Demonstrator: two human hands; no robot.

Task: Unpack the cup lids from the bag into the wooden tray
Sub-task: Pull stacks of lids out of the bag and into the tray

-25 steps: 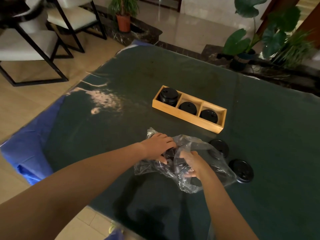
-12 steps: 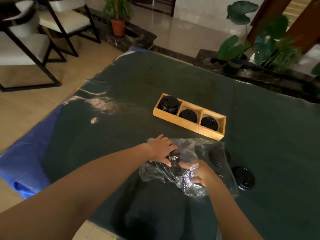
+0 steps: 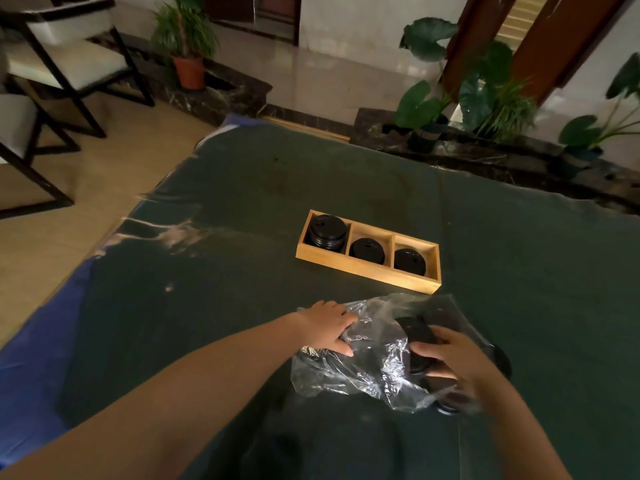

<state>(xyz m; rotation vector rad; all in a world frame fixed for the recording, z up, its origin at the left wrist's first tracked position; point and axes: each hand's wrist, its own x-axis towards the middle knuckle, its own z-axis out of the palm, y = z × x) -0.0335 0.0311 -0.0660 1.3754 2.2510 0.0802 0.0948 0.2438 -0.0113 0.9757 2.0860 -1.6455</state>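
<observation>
In the head view the right hand (image 3: 446,355), inside the clear plastic bag (image 3: 363,362) near the table's near edge, has its fingers curled round a black cup lid (image 3: 417,336), while the left hand (image 3: 329,327) lies flat, fingers spread, pinning the bag's left side. The wooden tray (image 3: 367,271) sits straight beyond the bag toward the far edge, long axis running left to right, its right compartments nearest the gripping hand, so that hand looks best placed to carry the lid forward.

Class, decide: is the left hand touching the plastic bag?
Touching. The head view shows the left hand pressed flat on the bag, fingers on crinkled plastic.
</observation>
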